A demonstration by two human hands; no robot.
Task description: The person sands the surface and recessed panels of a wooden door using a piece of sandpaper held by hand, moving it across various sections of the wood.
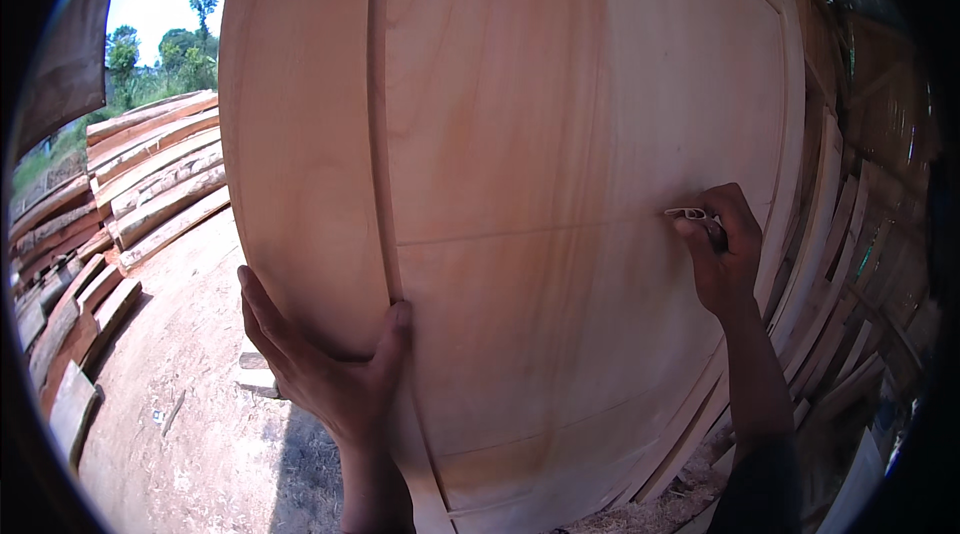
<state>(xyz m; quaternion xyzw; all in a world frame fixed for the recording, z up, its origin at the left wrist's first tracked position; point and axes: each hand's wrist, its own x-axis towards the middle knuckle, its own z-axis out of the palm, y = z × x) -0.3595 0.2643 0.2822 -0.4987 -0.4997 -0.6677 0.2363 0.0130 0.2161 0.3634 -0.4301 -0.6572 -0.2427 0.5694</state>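
Note:
A large pale wooden door panel [500, 134] stands upright in front of me and fills the middle of the view. My left hand [335, 359] grips its left frame board, with the fingers at the outer edge and the thumb by the long groove. On the right side of the panel, my right hand [722, 239] is closed on a folded piece of sandpaper [686, 213], held against or very near the wood. Only the curled pale edge of the sandpaper shows; the fingers hide the rest.
Sawn planks [160, 174] are stacked outdoors at the left, with shorter boards [75, 334] nearer. Long boards [825, 264] lean along the right wall. Wood shavings lie on the ground [190, 404]. A small wooden block [257, 381] sits beside the panel's left edge.

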